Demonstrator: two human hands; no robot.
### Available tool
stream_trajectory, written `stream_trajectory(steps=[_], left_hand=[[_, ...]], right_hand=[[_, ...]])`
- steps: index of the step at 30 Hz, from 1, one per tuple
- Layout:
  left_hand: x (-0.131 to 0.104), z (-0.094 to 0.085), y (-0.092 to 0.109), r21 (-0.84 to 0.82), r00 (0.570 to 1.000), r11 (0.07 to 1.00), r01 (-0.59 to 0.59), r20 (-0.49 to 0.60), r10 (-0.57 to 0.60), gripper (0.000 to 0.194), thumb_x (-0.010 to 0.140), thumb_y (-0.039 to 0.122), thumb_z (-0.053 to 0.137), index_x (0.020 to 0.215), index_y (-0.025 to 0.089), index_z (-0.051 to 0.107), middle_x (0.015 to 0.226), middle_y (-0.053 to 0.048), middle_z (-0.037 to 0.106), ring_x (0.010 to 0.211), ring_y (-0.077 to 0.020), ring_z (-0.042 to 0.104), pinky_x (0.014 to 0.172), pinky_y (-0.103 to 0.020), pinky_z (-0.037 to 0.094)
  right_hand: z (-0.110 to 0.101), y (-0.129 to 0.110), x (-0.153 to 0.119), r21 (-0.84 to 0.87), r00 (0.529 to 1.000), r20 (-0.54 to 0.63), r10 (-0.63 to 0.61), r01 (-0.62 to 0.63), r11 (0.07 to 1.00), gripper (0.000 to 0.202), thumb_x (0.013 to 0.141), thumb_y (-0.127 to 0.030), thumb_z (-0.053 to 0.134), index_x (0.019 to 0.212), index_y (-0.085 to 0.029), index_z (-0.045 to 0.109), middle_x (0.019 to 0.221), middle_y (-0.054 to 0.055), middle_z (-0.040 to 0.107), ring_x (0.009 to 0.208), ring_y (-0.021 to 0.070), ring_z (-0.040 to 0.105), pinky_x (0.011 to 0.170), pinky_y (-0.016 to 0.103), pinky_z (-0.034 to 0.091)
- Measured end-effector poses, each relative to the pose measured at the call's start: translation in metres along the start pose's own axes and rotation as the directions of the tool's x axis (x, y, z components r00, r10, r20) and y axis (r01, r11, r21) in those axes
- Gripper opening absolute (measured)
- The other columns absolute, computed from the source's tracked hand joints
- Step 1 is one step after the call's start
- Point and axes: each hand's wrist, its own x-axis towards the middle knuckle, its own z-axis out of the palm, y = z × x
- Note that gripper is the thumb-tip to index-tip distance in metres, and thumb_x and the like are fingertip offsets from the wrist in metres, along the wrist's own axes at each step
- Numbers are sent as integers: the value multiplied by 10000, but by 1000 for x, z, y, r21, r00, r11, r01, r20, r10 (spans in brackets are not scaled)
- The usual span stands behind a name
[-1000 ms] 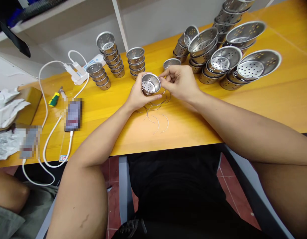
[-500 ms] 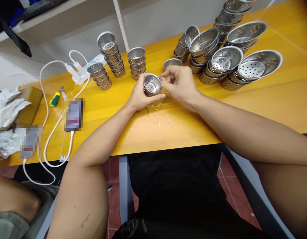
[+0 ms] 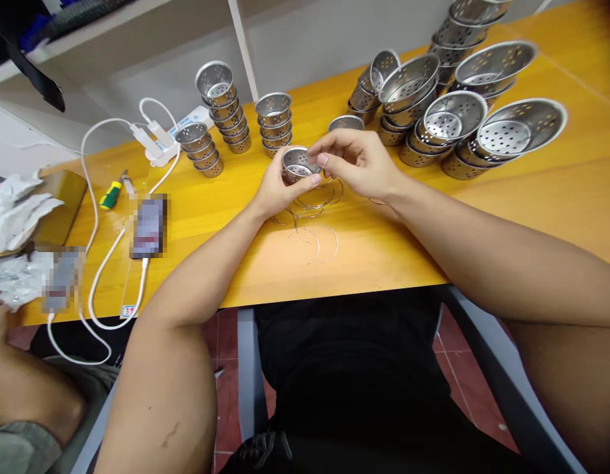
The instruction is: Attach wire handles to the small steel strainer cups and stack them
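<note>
I am watching my left hand (image 3: 275, 187) cupping a small perforated steel cup (image 3: 296, 164) just above the yellow table (image 3: 483, 217), near its middle. A moment ago the cup was tipping its open mouth toward me — now it is sitting more level, its holes mostly hidden. My right hand (image 3: 357, 161) is pinching at the cup's right rim, fingers curled narrow; a wire may be between them, I cannot tell. Loose wire rings (image 3: 315, 217) are lying just beneath.
</note>
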Motion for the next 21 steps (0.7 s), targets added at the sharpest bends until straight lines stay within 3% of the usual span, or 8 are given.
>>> stream_trajectory(steps=[4,8,13,21], left_hand=[[1,-3,-5,-48,999,998,-40,28,42,923,965,959,862,1529,273,611,1384,-59,766,1261,-253,836,1282,-576,666],[1,1,-9,-47,990,991,-123,64,125,1014,926,906,948,1613,287,533,1519,-90,740,1421,-306,816,1363,-612,619],[1,5,-8,-13,990,992,-128,60,129,935,1011,854,897,1626,282,486,1525,-95,739,1427,-301,813,1343,-598,630],[0,5,3,79,996,994,-70,61,65,975,986,968,820,1613,286,516,1531,-112,729,1453,-330,789,1368,-624,603]], right_hand=[[-1,-6,-1,139,996,85,40,-52,989,757,838,-1025,1003,1065,-328,818,864,36,776,667,269,699,655,477,663],[2,0,1,182,998,39,40,-46,982,775,770,-1011,1061,962,-320,768,754,11,715,619,264,690,607,467,662],[4,7,4,171,998,31,45,-50,984,818,752,-1050,1035,940,-307,751,735,8,713,606,255,699,585,451,678],[3,-4,3,30,984,35,176,-177,984,844,716,-1082,1027,895,-325,701,708,16,682,650,280,694,628,473,666]])
